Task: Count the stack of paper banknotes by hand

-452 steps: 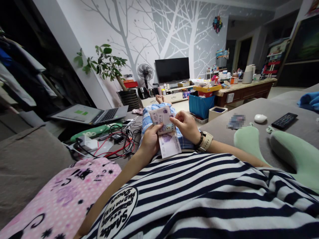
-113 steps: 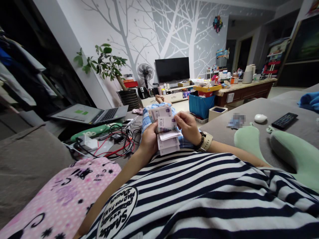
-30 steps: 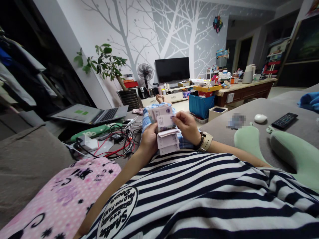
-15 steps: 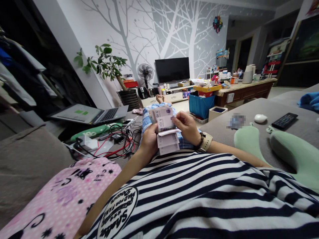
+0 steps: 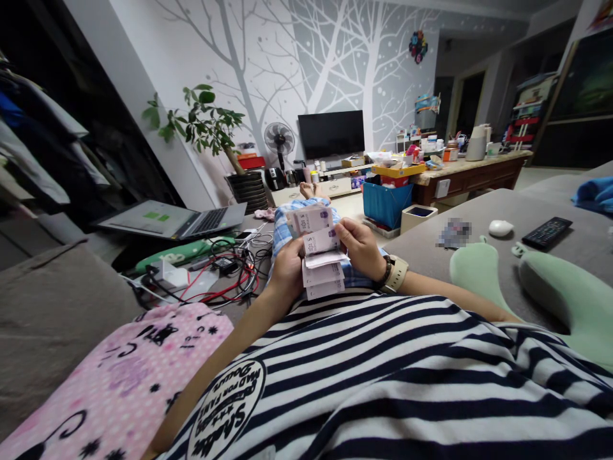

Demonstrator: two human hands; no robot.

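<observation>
A bundle of pale purple banknotes is held upright above my lap, its upper notes fanned and its lower ends hanging folded toward my body. My left hand is closed on the bundle's left edge, the thumb across its front. On the other side, my right hand pinches the right edge of a front note between thumb and fingers. A watch with a light strap circles my right wrist. Beneath the notes lies blue checked cloth over my legs.
To the left sit an open laptop, tangled cables and a pink blanket. On the sofa at right are a green cushion, a remote control and a white mouse. A blue bin stands beyond.
My right hand has shifted slightly down with the note's edge. The front notes now sit differently, with two portraits showing along the right side.
</observation>
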